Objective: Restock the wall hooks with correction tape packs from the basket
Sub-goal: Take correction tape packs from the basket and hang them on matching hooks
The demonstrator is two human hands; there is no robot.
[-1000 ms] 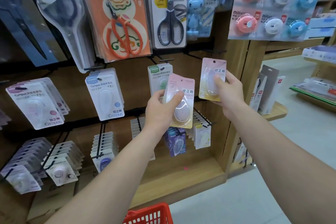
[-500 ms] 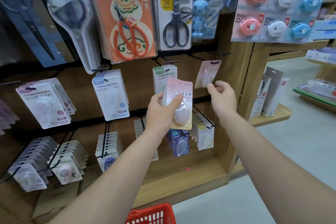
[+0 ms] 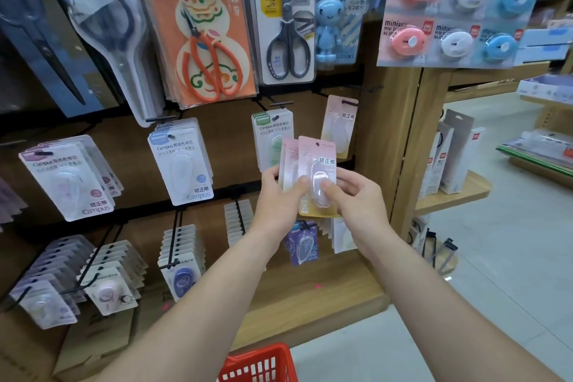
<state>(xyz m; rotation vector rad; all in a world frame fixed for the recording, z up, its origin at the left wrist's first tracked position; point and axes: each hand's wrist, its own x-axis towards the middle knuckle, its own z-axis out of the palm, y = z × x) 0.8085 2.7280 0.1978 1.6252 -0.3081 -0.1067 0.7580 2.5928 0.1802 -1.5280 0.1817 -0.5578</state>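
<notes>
Eyeballing these correction tape packs (image 3: pixel 317 164), I'd guess they're feather-light: thin stiff card with a slick plastic blister. My left hand (image 3: pixel 279 198) grips the little stack, held up right in front of the wall hooks (image 3: pixel 349 102), while my right hand (image 3: pixel 356 198) pinches the front pack's blister. I'd rather grab card edges, leaving the top hole free.

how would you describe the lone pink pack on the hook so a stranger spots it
Find the wooden post at the right end of the brown hook wall. Just left of it, in the row below the grey scissors, hangs a pink correction tape pack. It hangs alone, pink fading to yellow; the neighbouring stack is white with a green top.
</notes>
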